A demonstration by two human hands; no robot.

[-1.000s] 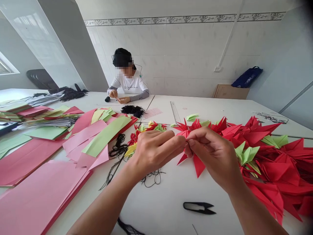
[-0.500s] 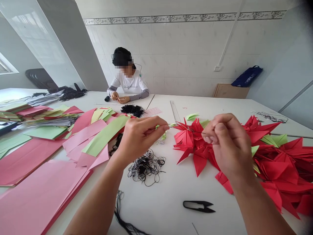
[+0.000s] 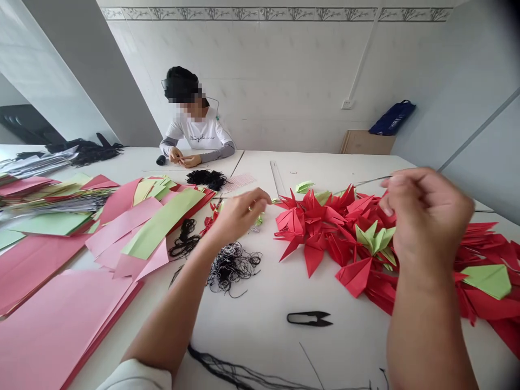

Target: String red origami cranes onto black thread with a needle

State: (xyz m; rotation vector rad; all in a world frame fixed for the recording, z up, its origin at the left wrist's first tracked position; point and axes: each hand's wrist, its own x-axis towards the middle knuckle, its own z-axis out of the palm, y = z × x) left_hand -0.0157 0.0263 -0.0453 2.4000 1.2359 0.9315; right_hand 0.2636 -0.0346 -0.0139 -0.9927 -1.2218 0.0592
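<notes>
My right hand (image 3: 430,211) is raised over the red folded paper flowers (image 3: 312,227), its fingers pinched on a dark thread (image 3: 368,180). The thread runs taut and slants down leftward toward my left hand (image 3: 246,211). My left hand is closed in a pinch at the thread's other end, left of the red flowers; its fingertips are small and partly hidden. Green folded paper pieces (image 3: 374,238) sit among the red ones below my right hand. Black thread snips (image 3: 309,318) lie on the table between my forearms.
Pink paper sheets (image 3: 69,319) and green strips (image 3: 162,222) cover the left side. A tangle of black and white thread (image 3: 233,265) lies beside my left forearm, loose black threads (image 3: 227,371) in front. A ruler (image 3: 278,179) lies farther back. Across the table sits another person (image 3: 199,132).
My right hand has moved up and to the right, drawing the thread out longer. My left hand stays pinched and appears slightly farther left. The view has shifted a little.
</notes>
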